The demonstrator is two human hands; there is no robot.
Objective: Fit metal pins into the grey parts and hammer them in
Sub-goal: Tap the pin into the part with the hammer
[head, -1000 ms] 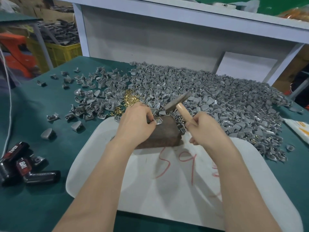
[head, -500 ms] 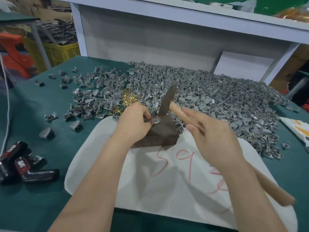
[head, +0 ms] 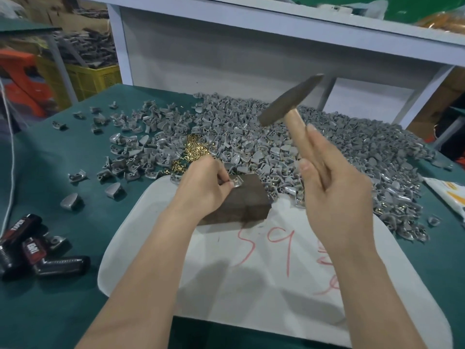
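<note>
- Our L hand (head: 203,187) pinches one grey part (head: 236,183) btw thumb and fingertips and holds it on top of the dark block (head: 241,205). We can't tell if a pin sits in it.
- The block rests on a white board (head: 251,285) w/ red scrawl.
- Our R hand (head: 334,197) is wrapped round the wooden handle of the hammer (head: 289,102). Its head is raised and tilted, up and to the right of the pinched part, well clear of it.
- Just beyond the L grip lies a small heap of brass pins (head: 195,149).
- Beyond both grips spreads the pile of grey parts (head: 339,152), its edge lapping onto the board.
- Surface: green tabletop (head: 63,298), w/ loose parts scattered left of the L grip.
- Near-left of the L grip: black tools (head: 37,255) w/ red labels, and a white cord (head: 10,172).
- Room: white shelf frame (head: 226,59) behind the pile, yellow crate (head: 95,79) far left.
- Right of the R grip lies a printed packet (head: 450,195).
</note>
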